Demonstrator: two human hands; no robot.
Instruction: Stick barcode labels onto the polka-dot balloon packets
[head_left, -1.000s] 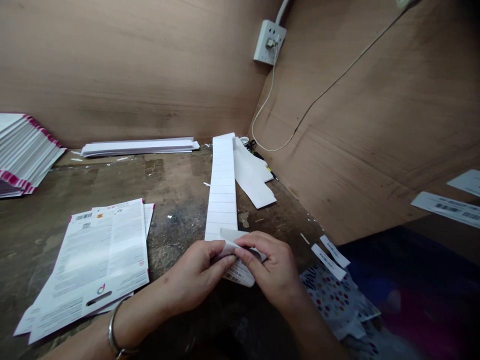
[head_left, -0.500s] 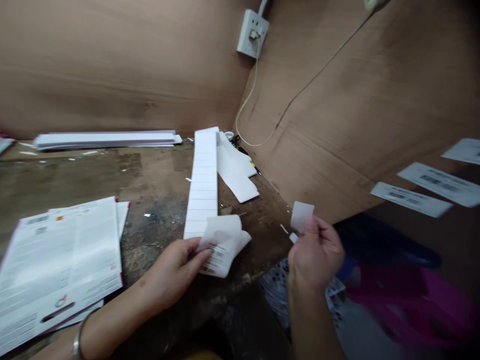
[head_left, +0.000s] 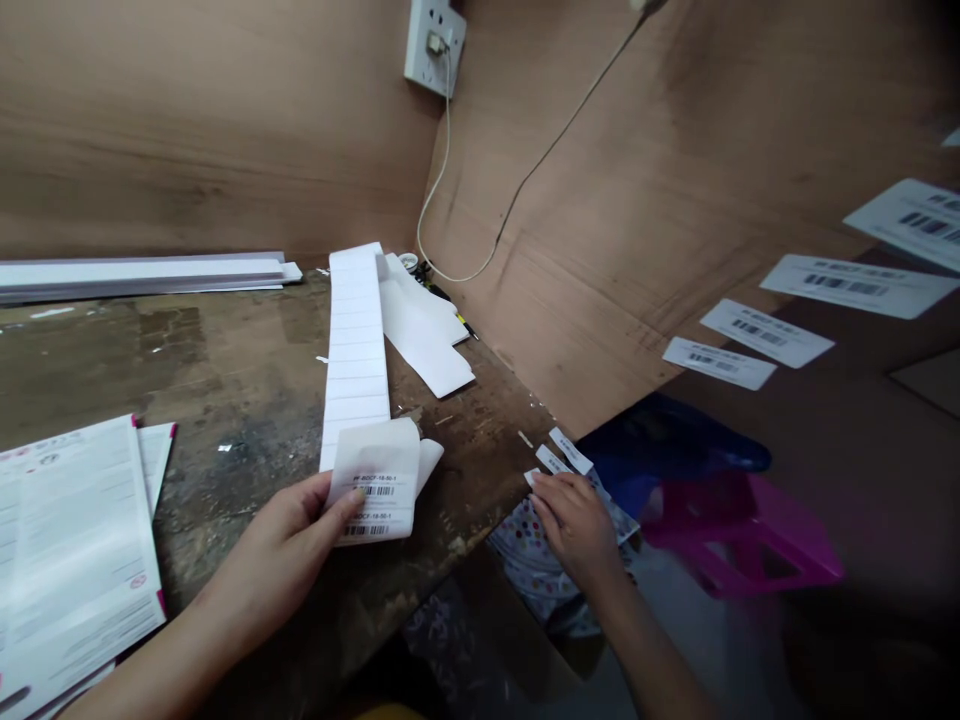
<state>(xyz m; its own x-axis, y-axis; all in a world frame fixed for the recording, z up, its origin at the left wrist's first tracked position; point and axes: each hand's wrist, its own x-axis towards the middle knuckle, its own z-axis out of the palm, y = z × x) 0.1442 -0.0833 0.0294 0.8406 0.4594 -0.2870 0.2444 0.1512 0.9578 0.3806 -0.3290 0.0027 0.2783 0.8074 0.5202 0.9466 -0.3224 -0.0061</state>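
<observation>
My left hand (head_left: pixel 277 540) is shut on a white sheet of barcode labels (head_left: pixel 375 480), pinching its lower edge over the bench. That sheet overlaps the near end of a long ruled strip of white label paper (head_left: pixel 356 340). My right hand (head_left: pixel 577 525) rests at the bench's corner, its fingertips against small white label strips (head_left: pixel 561 453). Below it lies a polka-dot plastic bag (head_left: pixel 532 565). Whether that hand still holds a small label is hidden by the fingers.
Printed leaflets (head_left: pixel 75 530) lie on the worn wooden bench (head_left: pixel 247 370), with white paper offcuts (head_left: pixel 424 335) behind. Several barcode labels (head_left: pixel 855 285) lie at the right, above a blue bag (head_left: pixel 667 440) and a pink plastic object (head_left: pixel 742 535). A wall socket (head_left: pixel 435 48) feeds a white cable.
The view has swung right, shifting the bench left in the frame. My right hand has dropped from mid-air to the strips at the bench corner, and the small white label no longer shows in it.
</observation>
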